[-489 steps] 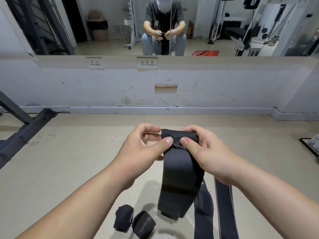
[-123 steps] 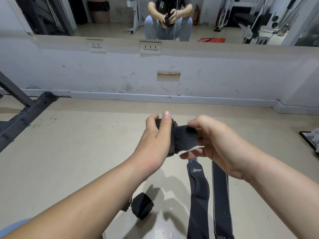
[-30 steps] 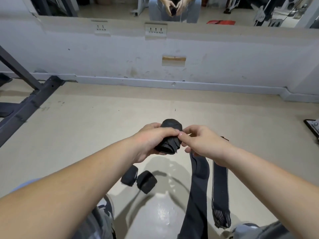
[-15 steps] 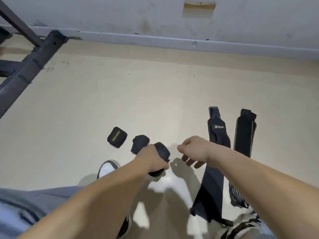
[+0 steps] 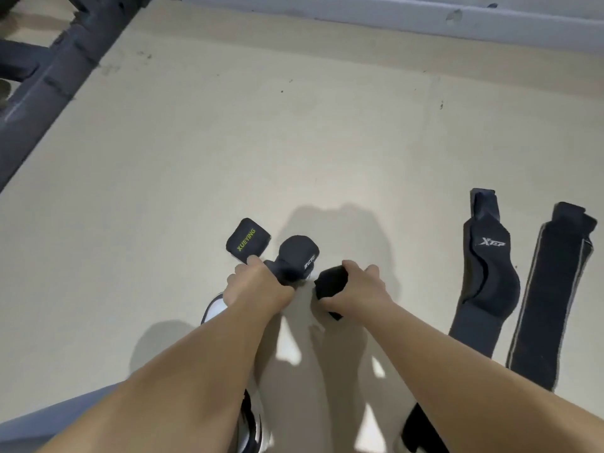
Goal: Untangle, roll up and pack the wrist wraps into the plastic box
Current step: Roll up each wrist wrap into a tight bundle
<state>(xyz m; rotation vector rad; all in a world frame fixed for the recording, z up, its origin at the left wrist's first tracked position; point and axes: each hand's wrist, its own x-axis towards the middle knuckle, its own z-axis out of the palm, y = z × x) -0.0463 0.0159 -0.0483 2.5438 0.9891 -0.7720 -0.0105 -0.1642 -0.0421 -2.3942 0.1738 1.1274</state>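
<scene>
Down on the floor, my right hand (image 5: 359,289) grips a black rolled wrist wrap (image 5: 327,282). My left hand (image 5: 258,284) curls round the near end of a second rolled wrap (image 5: 299,253) lying on the floor, and its forefinger touches a third roll marked XUEYING (image 5: 248,241). Two unrolled wraps lie flat to the right: one with an Xtep logo (image 5: 487,276) and a long one with pale edges (image 5: 552,295). No plastic box is in view.
My white shoe (image 5: 214,310) is just below my left hand. A dark metal frame (image 5: 58,70) crosses the upper left corner. The wall's baseboard (image 5: 392,14) runs along the top. Beige floor lies in between.
The view has dropped to the floor. The roll finished in both hands went down toward the floor in my left hand; now my right hand grips it, and my left hand has taken hold of the middle roll.
</scene>
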